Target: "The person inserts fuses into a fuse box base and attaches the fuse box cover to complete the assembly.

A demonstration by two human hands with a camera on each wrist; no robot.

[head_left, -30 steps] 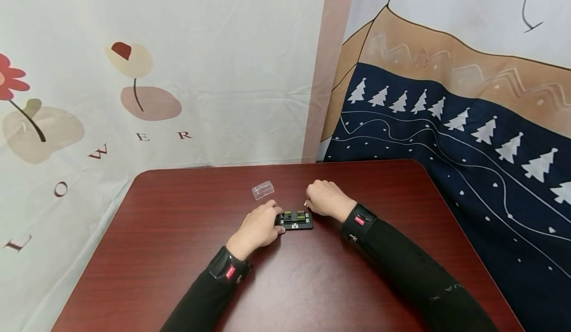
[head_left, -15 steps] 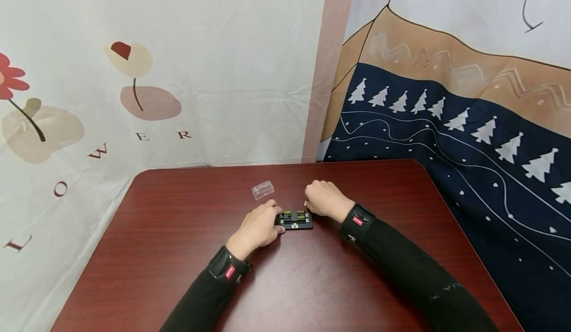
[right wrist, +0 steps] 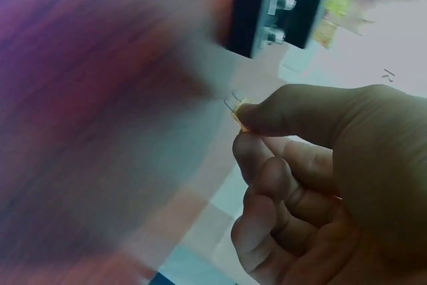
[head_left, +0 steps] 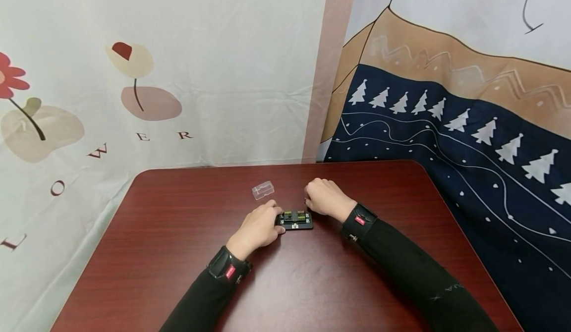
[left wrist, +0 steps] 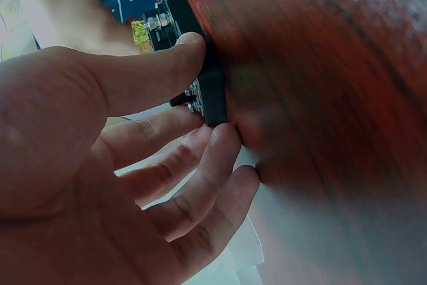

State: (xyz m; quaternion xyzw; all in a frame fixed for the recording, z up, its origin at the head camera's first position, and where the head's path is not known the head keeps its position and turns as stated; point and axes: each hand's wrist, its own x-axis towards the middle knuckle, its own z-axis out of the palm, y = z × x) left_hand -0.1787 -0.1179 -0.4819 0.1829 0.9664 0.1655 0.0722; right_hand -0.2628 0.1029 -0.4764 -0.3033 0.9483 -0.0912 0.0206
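Yellow two-pinned bit (right wrist: 241, 109) pinched in your right grip (right wrist: 313, 171), mostly hidden; left grip (head_left: 256, 225) holds that black rectangular board (head_left: 295, 220), end covered.

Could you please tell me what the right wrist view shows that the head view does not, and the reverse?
Right wrist view only: two thin pins on the small yellowish part pinched by the right hand.
Head view only: white tree prints, printed red flower, black sleeves.
Both: the right hand, the black board, the reddish table.
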